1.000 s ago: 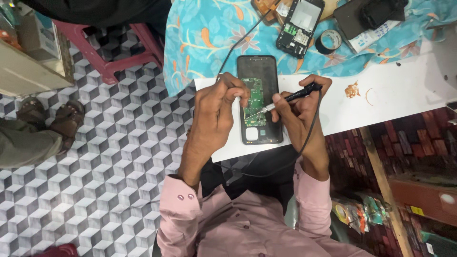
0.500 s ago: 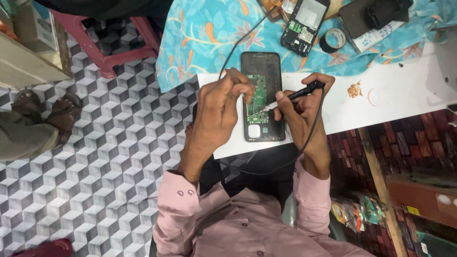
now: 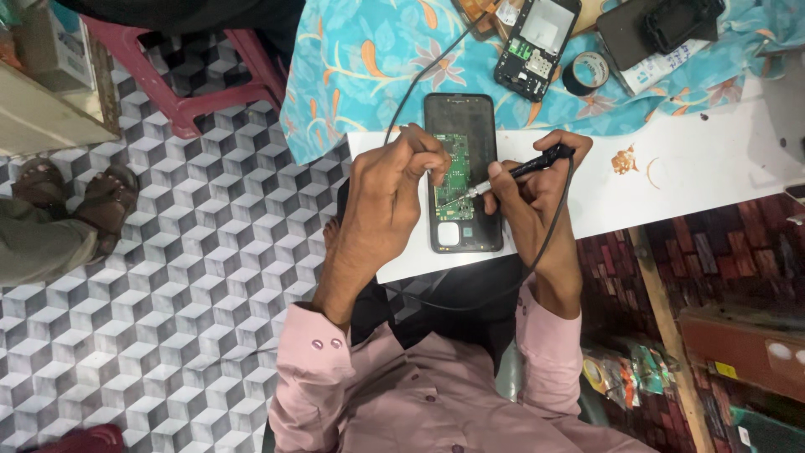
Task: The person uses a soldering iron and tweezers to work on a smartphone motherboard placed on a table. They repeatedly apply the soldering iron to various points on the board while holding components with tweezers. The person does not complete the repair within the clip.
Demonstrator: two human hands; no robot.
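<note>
Head view: right hand (image 3: pixel 528 189) pinches soldering iron (image 3: pixel 524 170); left hand (image 3: pixel 390 180) – curled – steadies opened phone (image 3: pixel 463 172).

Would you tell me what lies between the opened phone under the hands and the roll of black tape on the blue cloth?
In the head view, only bare blue floral cloth separates the opened phone from the tape roll; a second dismantled phone lies just above that stretch.

Pink button-up shirt, long sleeves w/ buttoned cuffs, bare hands.
</note>
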